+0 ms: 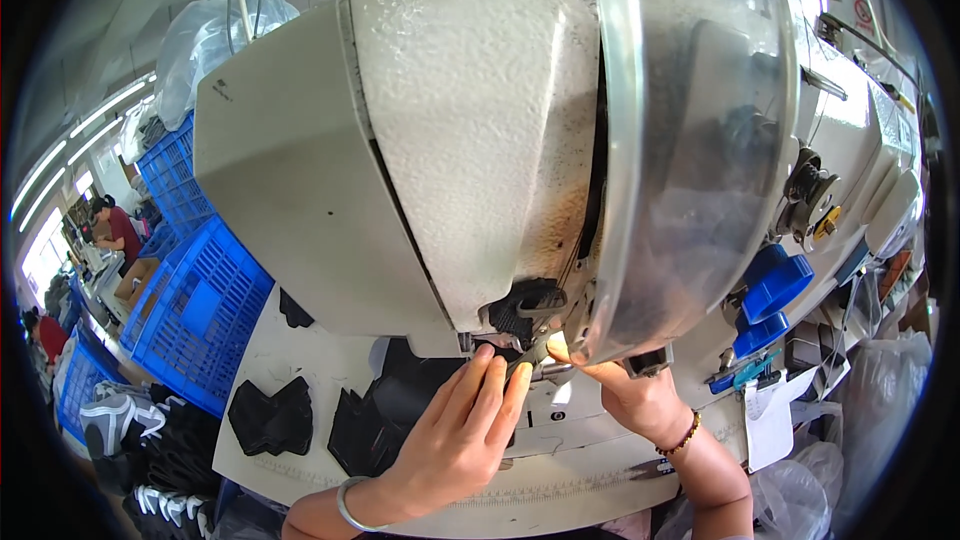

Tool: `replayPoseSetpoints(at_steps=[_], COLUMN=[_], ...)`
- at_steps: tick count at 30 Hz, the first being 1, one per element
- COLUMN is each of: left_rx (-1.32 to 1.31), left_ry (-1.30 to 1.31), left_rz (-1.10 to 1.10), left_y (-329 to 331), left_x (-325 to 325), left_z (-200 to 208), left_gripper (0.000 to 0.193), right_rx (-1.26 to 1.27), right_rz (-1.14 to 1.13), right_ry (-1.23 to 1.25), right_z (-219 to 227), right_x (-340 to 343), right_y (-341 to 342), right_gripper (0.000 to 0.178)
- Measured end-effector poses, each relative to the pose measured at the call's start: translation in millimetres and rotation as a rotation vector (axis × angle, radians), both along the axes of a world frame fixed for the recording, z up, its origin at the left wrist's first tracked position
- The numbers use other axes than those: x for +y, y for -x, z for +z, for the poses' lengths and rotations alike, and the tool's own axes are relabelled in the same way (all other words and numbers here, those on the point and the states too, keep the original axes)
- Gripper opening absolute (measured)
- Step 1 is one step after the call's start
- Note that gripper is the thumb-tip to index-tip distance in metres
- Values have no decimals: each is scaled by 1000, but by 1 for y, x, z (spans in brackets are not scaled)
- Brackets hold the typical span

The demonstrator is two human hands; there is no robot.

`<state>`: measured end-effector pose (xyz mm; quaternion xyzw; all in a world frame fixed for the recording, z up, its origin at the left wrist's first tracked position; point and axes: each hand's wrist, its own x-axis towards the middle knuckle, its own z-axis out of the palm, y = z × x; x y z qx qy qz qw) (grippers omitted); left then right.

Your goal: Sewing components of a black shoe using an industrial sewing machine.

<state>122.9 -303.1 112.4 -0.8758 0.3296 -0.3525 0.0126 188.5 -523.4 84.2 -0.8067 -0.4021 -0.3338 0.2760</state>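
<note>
A large pale sewing machine head [450, 130] fills the middle of the view. Below its needle area, my left hand [450, 430] has its fingers close together, their tips on a black fabric piece [513, 432] that is mostly covered by the hand. My right hand [635, 400] reaches in from the other side, index finger and thumb drawn together by the needle. Whatever lies between those fingertips is too small and partly hidden to make out. More black cut pieces [270, 417] lie on the pale worktable [450, 515] left of my left hand.
A clear curved cover [690, 140] stands over my right hand. Blue crates [200, 310] are stacked at left, above grey-and-black shoe parts [120, 425]. At right are a blue holder [770, 295], a white paper [768, 420] and plastic bags [880, 410]. A person [120, 230] works far left.
</note>
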Motion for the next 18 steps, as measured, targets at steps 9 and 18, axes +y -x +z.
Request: replayPoseSetpoints(at_steps=[9, 18], left_rx=[4, -94], left_ry=[23, 147], left_rz=[-111, -167], left_y=[-13, -28], left_x=[17, 21], left_z=[-2, -13], left_gripper=[36, 35], right_rx=[47, -57], right_rz=[-106, -83], right_ry=[119, -29], right_z=[-4, -12], right_x=[2, 2], right_y=[2, -3], right_gripper=[61, 42])
